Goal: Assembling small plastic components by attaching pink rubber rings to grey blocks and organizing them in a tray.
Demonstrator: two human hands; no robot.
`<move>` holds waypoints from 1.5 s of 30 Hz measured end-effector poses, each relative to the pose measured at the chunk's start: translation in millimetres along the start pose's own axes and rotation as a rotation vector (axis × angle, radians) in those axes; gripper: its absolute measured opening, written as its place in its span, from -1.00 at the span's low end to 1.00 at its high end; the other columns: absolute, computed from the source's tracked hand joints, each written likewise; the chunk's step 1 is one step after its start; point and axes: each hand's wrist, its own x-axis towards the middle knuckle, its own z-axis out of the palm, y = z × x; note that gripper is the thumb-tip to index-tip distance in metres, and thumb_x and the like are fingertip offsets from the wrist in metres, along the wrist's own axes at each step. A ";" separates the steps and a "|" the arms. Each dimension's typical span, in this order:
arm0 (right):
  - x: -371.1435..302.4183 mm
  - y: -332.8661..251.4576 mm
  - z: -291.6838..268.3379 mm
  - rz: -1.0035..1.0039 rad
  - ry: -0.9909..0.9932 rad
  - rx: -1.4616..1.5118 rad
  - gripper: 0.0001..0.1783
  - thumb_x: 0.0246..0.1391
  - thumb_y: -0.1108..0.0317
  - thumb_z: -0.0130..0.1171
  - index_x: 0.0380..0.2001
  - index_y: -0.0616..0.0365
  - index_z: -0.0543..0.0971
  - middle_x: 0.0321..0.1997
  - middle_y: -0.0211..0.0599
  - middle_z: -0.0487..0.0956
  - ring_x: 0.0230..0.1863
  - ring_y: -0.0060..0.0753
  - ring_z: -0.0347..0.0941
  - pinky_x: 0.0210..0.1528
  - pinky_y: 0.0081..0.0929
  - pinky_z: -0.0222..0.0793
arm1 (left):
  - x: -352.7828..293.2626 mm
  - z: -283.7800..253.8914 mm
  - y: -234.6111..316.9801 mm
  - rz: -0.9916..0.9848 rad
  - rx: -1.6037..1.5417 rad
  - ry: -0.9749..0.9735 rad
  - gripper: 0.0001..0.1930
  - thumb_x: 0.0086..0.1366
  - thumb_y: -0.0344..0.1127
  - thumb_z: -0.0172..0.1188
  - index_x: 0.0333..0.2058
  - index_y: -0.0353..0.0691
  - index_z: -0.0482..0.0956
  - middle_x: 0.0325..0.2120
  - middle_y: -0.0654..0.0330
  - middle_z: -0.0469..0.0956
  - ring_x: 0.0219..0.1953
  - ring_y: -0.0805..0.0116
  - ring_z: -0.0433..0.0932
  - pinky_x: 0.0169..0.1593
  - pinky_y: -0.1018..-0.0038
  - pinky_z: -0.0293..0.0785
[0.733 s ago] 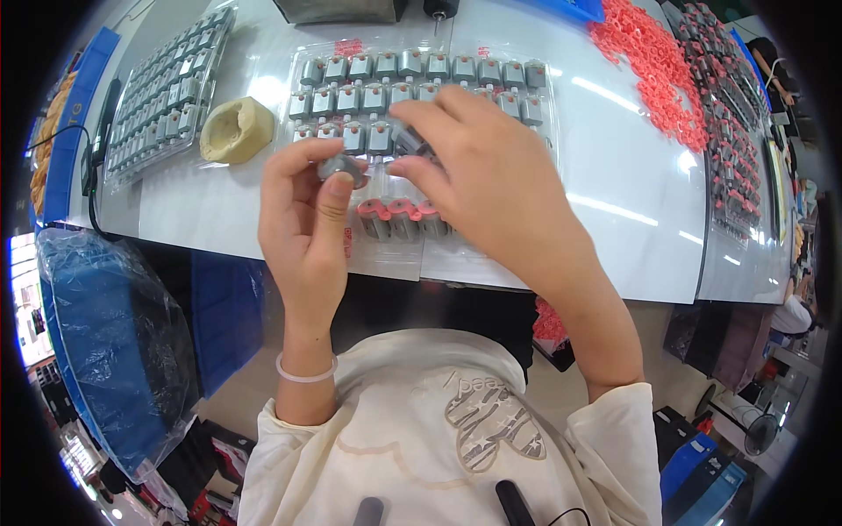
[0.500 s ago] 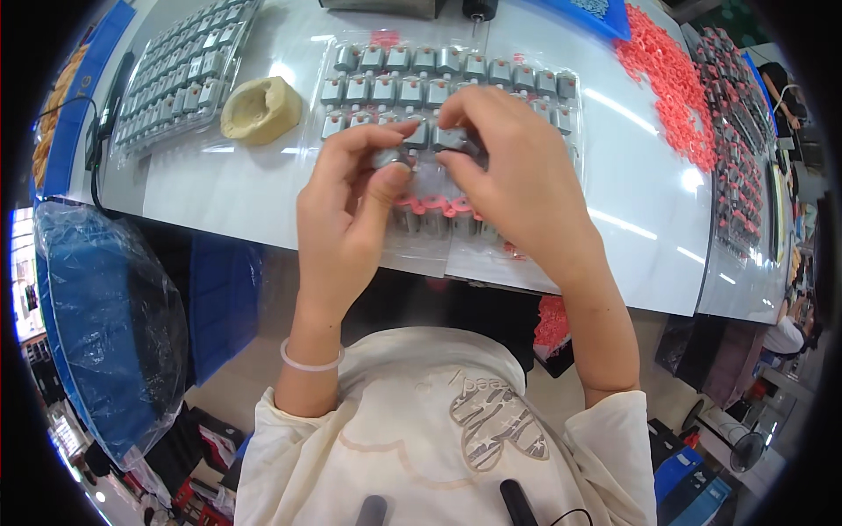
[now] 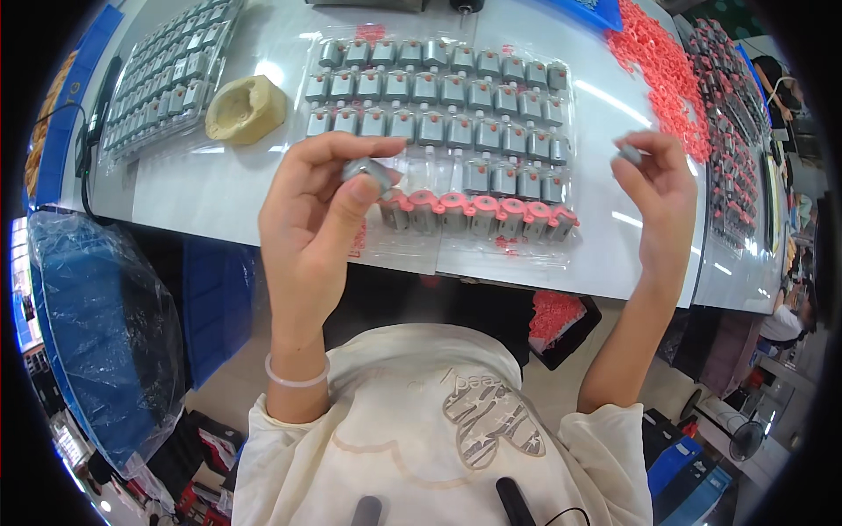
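In my left hand (image 3: 303, 219) a small silver motor (image 3: 368, 174) is pinched between thumb and fingers, above the near left part of a clear plastic tray (image 3: 430, 175). Rows of silver motors (image 3: 425, 86) stand in the tray, with several bare slots near that hand. Along the nearest row, pink plastic rings (image 3: 452, 202) cap the motors. Off the tray's right side, my right hand (image 3: 662, 188) is raised over the white table. Its thumb and fingers close on a small grey piece (image 3: 630, 154), probably another motor, mostly hidden by the fingers.
A yellowish bowl-shaped block (image 3: 246, 110) sits left of the tray, with another motor tray (image 3: 167, 88) beyond it. Loose pink parts (image 3: 662, 83) are heaped at the far right, beside a blue bin (image 3: 596, 13). Below the table edge is a box of pink parts (image 3: 557, 320).
My right hand has moved from over the tray out to the right, holding a small grey piece. My left hand has shifted slightly left and nearer, still holding its motor.
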 end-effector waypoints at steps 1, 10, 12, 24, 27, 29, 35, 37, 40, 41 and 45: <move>-6.6 5.7 -17.2 0.146 0.007 -0.093 -0.70 -0.12 0.59 0.20 -0.24 0.24 0.46 -0.34 -0.38 0.49 -0.35 -0.65 0.38 -0.23 -0.70 0.31 | -1.8 2.1 2.8 -0.003 -0.001 -0.007 -0.78 0.27 -0.43 0.08 -0.15 -0.41 0.36 -0.18 0.04 0.51 -0.25 0.50 0.48 -0.16 0.60 0.41; -42.1 24.5 -55.8 0.013 -0.193 -0.355 -0.67 -0.14 0.59 0.14 -0.20 0.27 0.50 -0.20 -0.43 0.37 -0.31 -0.64 0.21 -0.22 -0.69 0.17 | -17.5 84.3 10.5 -0.122 0.019 -0.383 -0.66 0.10 -0.33 0.30 -0.21 -0.39 0.42 -0.27 0.11 0.44 -0.34 0.38 0.49 -0.24 0.53 0.45; -44.1 30.0 -57.9 -0.026 -0.127 -0.375 -0.68 -0.15 0.57 0.17 -0.21 0.25 0.51 -0.25 -0.41 0.39 -0.34 -0.61 0.23 -0.26 -0.67 0.19 | -12.5 107.3 10.1 -0.081 0.261 -0.561 -0.68 0.04 -0.38 0.33 -0.25 -0.34 0.44 -0.32 0.17 0.43 -0.38 0.44 0.48 -0.32 0.58 0.43; -50.4 34.0 -82.9 -0.046 -0.149 -0.289 -0.53 -0.22 0.63 0.12 -0.11 0.22 0.50 -0.22 -0.38 0.43 -0.28 -0.55 0.25 -0.20 -0.66 0.18 | 2.5 194.3 -4.6 0.139 1.005 -0.598 -0.71 0.04 -0.42 0.25 -0.29 -0.33 0.37 -0.37 -0.01 0.38 -0.39 0.00 0.47 -0.33 0.27 0.40; -55.1 31.8 -78.7 -0.047 -0.138 -0.302 -0.55 -0.24 0.64 0.13 -0.14 0.18 0.52 -0.25 -0.35 0.45 -0.27 -0.48 0.32 -0.20 -0.61 0.24 | 9.9 179.2 -2.5 0.087 0.922 -0.688 -0.70 0.04 -0.47 0.22 -0.23 -0.33 0.38 -0.33 0.00 0.38 -0.37 -0.01 0.47 -0.29 0.25 0.40; -58.2 32.4 -76.9 -0.053 -0.133 -0.319 -0.57 -0.23 0.65 0.14 -0.17 0.15 0.53 -0.28 -0.32 0.47 -0.27 -0.42 0.38 -0.22 -0.56 0.30 | 11.4 176.9 -5.8 0.026 0.888 -0.761 -0.68 0.03 -0.50 0.20 -0.19 -0.33 0.39 -0.30 0.01 0.39 -0.35 -0.02 0.47 -0.28 0.25 0.40; -59.9 28.2 -73.0 -0.032 -0.153 -0.308 -0.56 -0.25 0.67 0.16 -0.17 0.17 0.53 -0.30 -0.29 0.47 -0.28 -0.38 0.40 -0.23 -0.53 0.30 | 2.1 180.6 -11.0 0.132 0.940 -0.717 -0.66 0.03 -0.53 0.17 -0.16 -0.31 0.41 -0.30 0.06 0.38 -0.28 -0.02 0.46 -0.27 0.27 0.41; -58.8 26.0 -72.1 -0.045 -0.151 -0.317 -0.56 -0.26 0.63 0.19 -0.16 0.19 0.53 -0.33 -0.33 0.46 -0.32 -0.44 0.35 -0.25 -0.56 0.26 | -4.4 178.2 -4.1 0.233 0.940 -0.612 -0.64 0.05 -0.53 0.16 -0.12 -0.29 0.42 -0.25 0.08 0.41 -0.29 0.04 0.49 -0.26 0.31 0.43; -65.6 33.6 -74.6 0.002 -0.038 -0.230 -0.59 -0.22 0.57 0.21 -0.17 0.20 0.53 -0.36 -0.39 0.43 -0.36 -0.51 0.27 -0.26 -0.61 0.20 | -0.3 155.9 6.1 0.320 0.753 -0.508 -0.66 0.07 -0.52 0.16 -0.11 -0.29 0.45 -0.22 0.07 0.46 -0.33 0.16 0.51 -0.25 0.41 0.44; -67.4 37.5 -76.9 0.005 -0.034 -0.220 -0.59 -0.22 0.57 0.21 -0.17 0.20 0.53 -0.36 -0.39 0.43 -0.36 -0.51 0.27 -0.26 -0.61 0.20 | 3.5 141.8 14.6 0.291 0.868 -0.436 -0.72 0.11 -0.55 0.11 -0.15 -0.30 0.49 -0.25 0.07 0.51 -0.35 0.26 0.49 -0.23 0.48 0.43; -65.4 35.3 -76.6 -0.013 -0.098 -0.248 -0.64 -0.04 0.49 0.16 -0.10 0.26 0.49 -0.31 -0.44 0.40 -0.31 -0.61 0.22 -0.21 -0.67 0.16 | 19.2 93.3 21.7 0.356 1.037 -0.322 -0.72 0.10 -0.65 -0.05 -0.22 -0.32 0.51 -0.29 0.06 0.52 -0.30 0.24 0.50 -0.18 0.47 0.42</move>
